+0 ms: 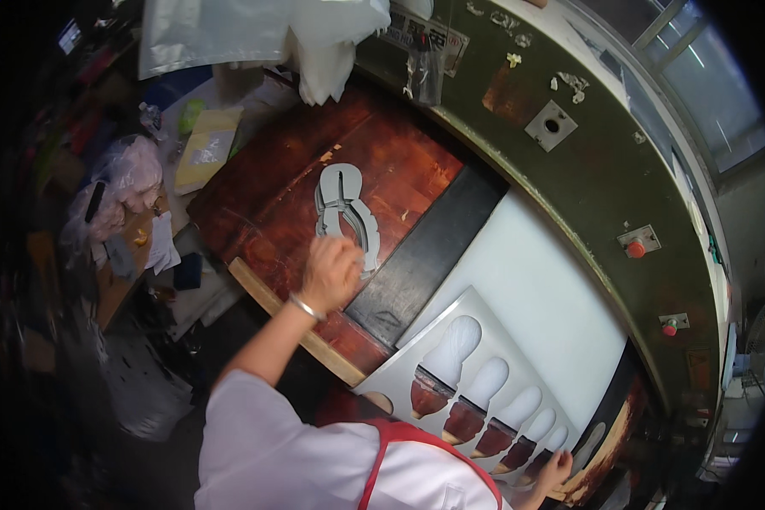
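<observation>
My left hand [331,270], with a metal bangle at its wrist, is closed over the near end of a grey insole-shaped cutting die [371,228]. The die rests on the worn red-brown board, against a grey insole-shaped piece [342,180]. Its near end is hidden by my fingers. At the lower right, my right hand [556,470] pinches the edge of a light grey sheet [472,308]. Insole-shaped holes of several sizes run along that sheet, showing white and red-brown below. A slim grey insole shape [588,447] lies just beyond my right hand.
A white cutting pad [531,285] and a black strip [438,246] lie beside the red-brown board [263,191]. The green machine beam [586,183] with a red button [636,248] curves behind. Plastic bags [229,34] hang above; papers and a pink bundle [132,174] sit left.
</observation>
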Demonstrator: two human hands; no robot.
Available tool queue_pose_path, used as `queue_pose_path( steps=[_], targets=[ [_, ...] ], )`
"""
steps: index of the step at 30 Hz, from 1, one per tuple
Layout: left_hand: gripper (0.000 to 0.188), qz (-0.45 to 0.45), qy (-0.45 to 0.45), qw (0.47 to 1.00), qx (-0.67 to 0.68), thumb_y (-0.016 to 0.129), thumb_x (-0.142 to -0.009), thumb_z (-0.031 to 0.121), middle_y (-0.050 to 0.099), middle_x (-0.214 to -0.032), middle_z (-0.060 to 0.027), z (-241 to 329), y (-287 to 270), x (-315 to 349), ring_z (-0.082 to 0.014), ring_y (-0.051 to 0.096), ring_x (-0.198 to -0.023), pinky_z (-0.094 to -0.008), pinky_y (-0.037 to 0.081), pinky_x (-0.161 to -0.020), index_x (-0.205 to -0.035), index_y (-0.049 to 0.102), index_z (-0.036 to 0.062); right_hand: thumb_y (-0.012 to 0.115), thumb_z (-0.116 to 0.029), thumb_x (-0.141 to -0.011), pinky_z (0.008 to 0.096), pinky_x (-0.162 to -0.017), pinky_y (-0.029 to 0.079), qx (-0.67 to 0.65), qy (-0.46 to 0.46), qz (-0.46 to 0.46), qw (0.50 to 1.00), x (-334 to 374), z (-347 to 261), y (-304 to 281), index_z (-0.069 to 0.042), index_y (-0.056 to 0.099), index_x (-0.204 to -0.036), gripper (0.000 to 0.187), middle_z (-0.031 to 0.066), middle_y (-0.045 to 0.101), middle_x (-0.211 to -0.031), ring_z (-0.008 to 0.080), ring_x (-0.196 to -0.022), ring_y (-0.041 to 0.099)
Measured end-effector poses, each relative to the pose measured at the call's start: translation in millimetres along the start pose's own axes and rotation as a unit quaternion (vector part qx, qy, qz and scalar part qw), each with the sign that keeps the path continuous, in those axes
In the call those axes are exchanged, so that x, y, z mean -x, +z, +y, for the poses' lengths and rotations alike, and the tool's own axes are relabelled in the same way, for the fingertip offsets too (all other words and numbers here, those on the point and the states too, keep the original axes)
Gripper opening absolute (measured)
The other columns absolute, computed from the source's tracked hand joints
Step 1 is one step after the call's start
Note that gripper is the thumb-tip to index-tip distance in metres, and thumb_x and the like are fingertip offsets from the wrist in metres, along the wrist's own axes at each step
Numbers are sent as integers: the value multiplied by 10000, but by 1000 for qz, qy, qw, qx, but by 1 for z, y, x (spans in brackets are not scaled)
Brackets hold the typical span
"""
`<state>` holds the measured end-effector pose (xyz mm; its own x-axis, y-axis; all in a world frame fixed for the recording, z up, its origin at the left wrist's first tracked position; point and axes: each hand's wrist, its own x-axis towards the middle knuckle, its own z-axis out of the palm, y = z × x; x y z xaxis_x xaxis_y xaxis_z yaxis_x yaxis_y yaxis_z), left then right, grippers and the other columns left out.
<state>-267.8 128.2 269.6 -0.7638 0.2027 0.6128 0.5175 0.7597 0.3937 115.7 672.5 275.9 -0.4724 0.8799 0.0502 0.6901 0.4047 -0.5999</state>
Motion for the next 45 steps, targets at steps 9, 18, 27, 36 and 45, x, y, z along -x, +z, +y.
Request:
queue_pose_path(
  steps=[9, 18, 27, 36, 45],
  targets=[
    [499, -144, -278, 937, 155, 636, -837, 221, 517, -1121, -158, 192, -17, 112, -331, 575, -967, -401, 490, -808, -1295, 484, 90, 624, -288, -886, 361, -771, 486, 170, -21, 104, 980, -40, 115, -22, 45, 603, -1088, 390, 145, 638, -977, 232, -846, 586],
    [249, -87, -371, 901, 208, 579, -904, 231, 643, -839, -179, 218, -135, 182, -333, 648, -775, -376, 499, -676, -1052, 603, 32, 612, -372, -890, 396, -761, 482, -59, -103, -46, 992, -28, -17, -13, 34, 621, -1074, 446, 185, 634, -1000, 259, -823, 563],
    [196, 215, -374, 894, 120, 625, -895, 167, 558, -690, -143, 160, -304, 313, -167, 541, -568, -296, 431, -527, -953, 578, -14, 621, -399, -870, 377, -670, 421, -203, -215, -278, 914, 156, -192, 33, -25, 564, -1078, 431, 119, 589, -915, 220, -717, 509],
    [162, 436, -486, 758, -3, 640, -885, 137, 505, -656, 15, 137, -482, 527, -37, 422, -587, -232, 368, -491, -947, 584, -1, 575, -110, -915, 269, -721, 458, -381, -289, -531, 699, 454, -329, 161, 24, 606, -1040, 186, 48, 631, -938, 108, -820, 569],
    [198, 595, -525, 575, -200, 556, -958, 201, 528, -789, 38, 115, -604, 669, -34, 437, -712, -201, 379, -627, -992, 588, 9, 632, -87, -890, 215, -587, 429, -388, -295, -712, 506, 708, -423, 203, 13, 651, -991, 144, 14, 638, -807, 68, -659, 549]
  ],
)
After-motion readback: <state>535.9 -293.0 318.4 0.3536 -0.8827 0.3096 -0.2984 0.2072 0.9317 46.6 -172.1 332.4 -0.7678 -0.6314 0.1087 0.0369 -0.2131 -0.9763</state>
